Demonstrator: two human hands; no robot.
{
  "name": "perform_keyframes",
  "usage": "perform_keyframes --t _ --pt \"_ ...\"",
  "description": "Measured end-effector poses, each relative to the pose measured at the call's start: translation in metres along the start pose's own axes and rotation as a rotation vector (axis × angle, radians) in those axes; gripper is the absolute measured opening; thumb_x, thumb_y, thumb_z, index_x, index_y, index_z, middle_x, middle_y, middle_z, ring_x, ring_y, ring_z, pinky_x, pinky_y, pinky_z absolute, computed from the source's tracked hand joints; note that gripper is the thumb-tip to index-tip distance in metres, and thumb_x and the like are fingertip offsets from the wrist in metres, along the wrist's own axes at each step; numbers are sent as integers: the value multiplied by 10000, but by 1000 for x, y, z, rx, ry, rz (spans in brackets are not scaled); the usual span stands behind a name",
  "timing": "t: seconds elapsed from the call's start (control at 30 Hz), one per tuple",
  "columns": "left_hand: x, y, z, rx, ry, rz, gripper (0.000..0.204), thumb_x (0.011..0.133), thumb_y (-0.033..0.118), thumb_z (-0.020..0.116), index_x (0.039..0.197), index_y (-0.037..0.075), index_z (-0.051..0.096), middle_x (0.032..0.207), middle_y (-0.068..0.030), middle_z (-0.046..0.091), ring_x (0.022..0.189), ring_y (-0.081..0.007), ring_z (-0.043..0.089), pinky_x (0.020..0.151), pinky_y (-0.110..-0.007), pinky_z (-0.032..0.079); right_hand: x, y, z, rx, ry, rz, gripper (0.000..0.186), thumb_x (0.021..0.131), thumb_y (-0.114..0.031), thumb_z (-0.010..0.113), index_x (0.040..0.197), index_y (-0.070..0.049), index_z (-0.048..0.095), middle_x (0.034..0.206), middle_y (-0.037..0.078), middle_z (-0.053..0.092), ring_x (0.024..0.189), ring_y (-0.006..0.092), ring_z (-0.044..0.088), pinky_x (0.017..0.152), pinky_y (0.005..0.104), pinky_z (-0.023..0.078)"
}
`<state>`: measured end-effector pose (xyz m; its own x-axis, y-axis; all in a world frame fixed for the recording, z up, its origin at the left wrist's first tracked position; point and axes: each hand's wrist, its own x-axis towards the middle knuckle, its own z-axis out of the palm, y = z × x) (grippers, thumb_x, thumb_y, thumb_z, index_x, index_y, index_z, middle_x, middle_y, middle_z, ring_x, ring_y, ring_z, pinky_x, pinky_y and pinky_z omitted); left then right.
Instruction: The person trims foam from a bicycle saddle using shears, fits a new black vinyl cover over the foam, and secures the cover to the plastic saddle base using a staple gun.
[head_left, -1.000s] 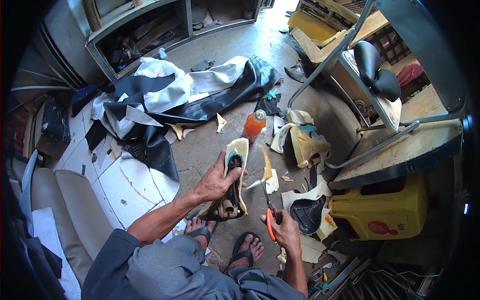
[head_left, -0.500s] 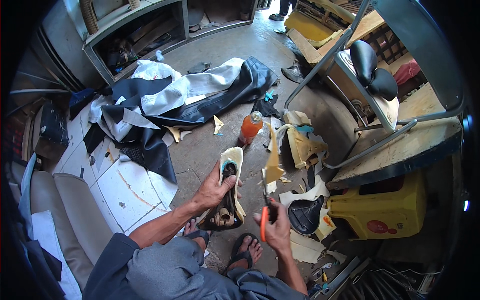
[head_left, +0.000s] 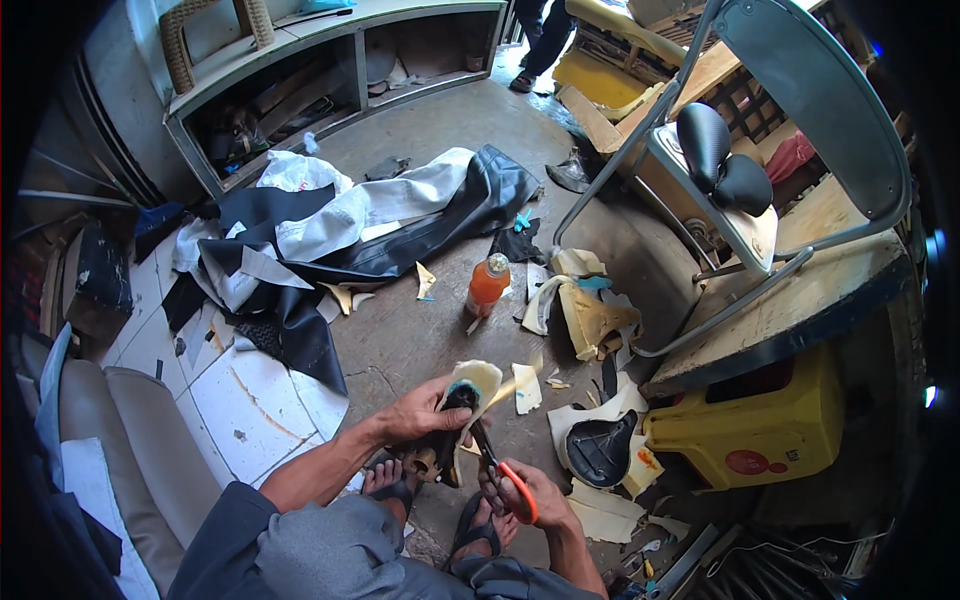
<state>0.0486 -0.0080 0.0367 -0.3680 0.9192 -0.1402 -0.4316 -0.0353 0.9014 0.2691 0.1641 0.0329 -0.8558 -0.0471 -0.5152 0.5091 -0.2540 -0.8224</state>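
- Grey concrete floor [head_left: 375,355], worn and stained, spread through the middle of the room.
- White square tiles [head_left: 245,455] covered the left side, marked with dirt and a brownish streak.
- A low open-fronted cabinet [head_left: 340,24] with a pale top stood along the far left, beside a grey wall [head_left: 108,90].
- Greyish-beige padded seating [head_left: 155,420] ran down the near left.
- A grey metal folding chair [head_left: 820,110] stood open at right, near a low wooden platform [head_left: 775,298].
- A yellow plastic stool [head_left: 745,430] showed below the platform's dark edge.
- Yellow-padded wooden furniture [head_left: 598,80] filled the far right.
- Daylight brightened the floor near the far opening.
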Motion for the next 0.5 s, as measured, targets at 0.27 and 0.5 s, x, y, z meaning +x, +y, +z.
perform_keyframes --t 0.27,0.5 --pt "-12 -10 -26 -103 414 -109 345 990 315 638 1122 9 549 975 -105 661 804 -171 681 723 -324 603 -25 -24 -25 -128 -54 226 400 911 -308 747 1166 -26 620 920 8 624 813 87 575 684 238 470" --pt "-4 6 -26 242 361 54 548 984 281 650 1381 31 367 1030 -96 641 776 -213 708 664 -338 620 -5 3 1 -403 446 -43 412 857 -265 809 1116 -7 619 807 -5 601 716 72 538 641 247 449"
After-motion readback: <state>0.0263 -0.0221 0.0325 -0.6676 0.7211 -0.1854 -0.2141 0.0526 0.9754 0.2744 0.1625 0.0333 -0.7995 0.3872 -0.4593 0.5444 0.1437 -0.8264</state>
